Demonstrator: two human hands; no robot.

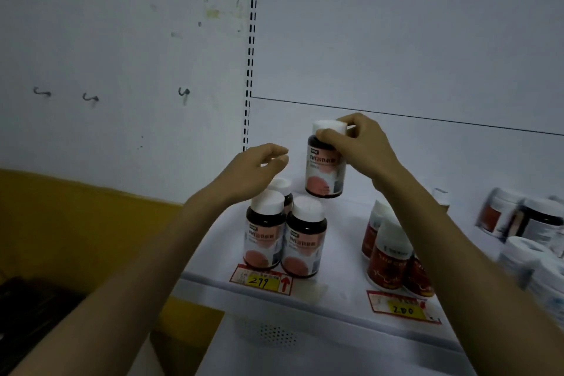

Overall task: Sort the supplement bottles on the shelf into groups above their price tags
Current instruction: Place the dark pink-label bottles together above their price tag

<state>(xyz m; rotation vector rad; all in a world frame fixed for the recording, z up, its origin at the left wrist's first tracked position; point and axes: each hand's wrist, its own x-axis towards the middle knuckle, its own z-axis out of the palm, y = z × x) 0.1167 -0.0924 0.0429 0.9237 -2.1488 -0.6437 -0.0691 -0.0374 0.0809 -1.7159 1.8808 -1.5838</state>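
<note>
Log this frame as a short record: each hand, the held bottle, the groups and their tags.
right hand: grips pink-label bottle by its white cap, clear of the shelf
left hand: holds nothing, above the pink-label group
299 tag: under the pink-label group
200 tag: under the red-label bottles
far right: other bottles, blurred

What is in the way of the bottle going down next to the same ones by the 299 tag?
Nothing visible. The right hand holds the bottle by its cap above bare shelf behind the matching bottles at the 299 tag. The left hand hovers beside, over the left ones.
</note>
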